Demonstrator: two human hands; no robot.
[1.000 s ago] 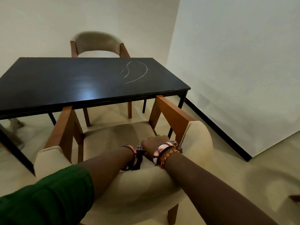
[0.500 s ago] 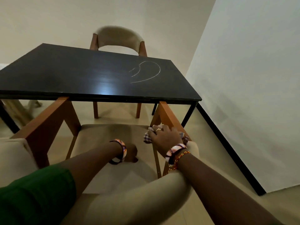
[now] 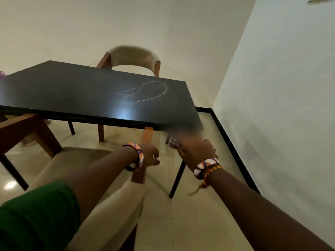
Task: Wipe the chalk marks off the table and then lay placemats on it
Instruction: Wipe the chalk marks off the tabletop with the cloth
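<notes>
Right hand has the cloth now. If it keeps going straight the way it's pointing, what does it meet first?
Most likely the near right corner of the black table. The right hand, gripping the checked cloth, points up and forward just below that edge. The fingers are blurred, so depth is uncertain.

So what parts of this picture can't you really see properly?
- Right hand fingers: motion blur, head view, smears them against the table edge.
- Checked cloth: mostly covered by that hand, only a corner shows.
- Left hand fingers: curled beyond the wrist, so what they touch is unclear.
- Purple thing: cut off by the left edge.
- Placemats: none in view.
</notes>
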